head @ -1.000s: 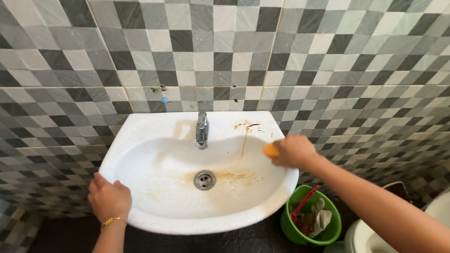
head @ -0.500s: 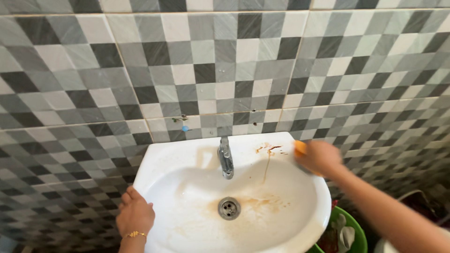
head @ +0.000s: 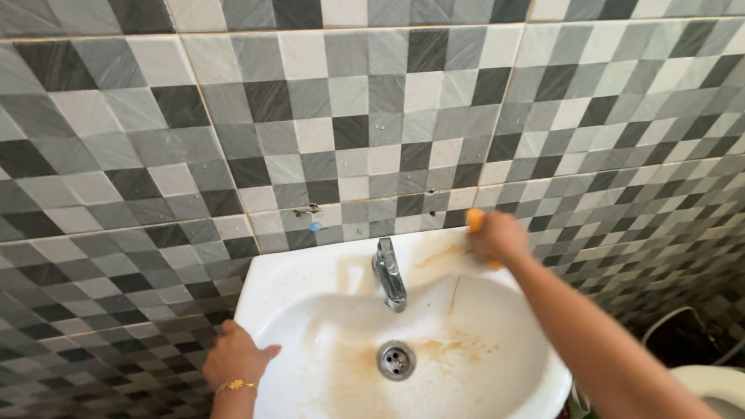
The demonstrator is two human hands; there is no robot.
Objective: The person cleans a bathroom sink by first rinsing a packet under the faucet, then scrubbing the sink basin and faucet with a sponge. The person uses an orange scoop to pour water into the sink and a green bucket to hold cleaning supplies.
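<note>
A white wall-mounted washbasin [head: 287, 287] fills the lower middle of the head view. Brown stains lie around its metal drain [head: 396, 360] and smear across the back ledge. A chrome tap [head: 389, 273] stands at the back centre. My right hand [head: 494, 236] is closed around an orange sponge [head: 474, 219] and presses it on the basin's back right corner, against the wall. My left hand [head: 233, 357], with a gold bracelet at the wrist, rests flat on the basin's left rim, holding nothing.
A wall of grey, black and white checked tiles [head: 349, 116] rises right behind the basin. A white toilet edge [head: 710, 384] shows at the bottom right, with a thin hose beside it.
My right hand has carried the sponge from the basin's right rim up to the back right corner, smearing the brown stain there. The camera has tilted upward, so the green bucket has dropped out of view.
</note>
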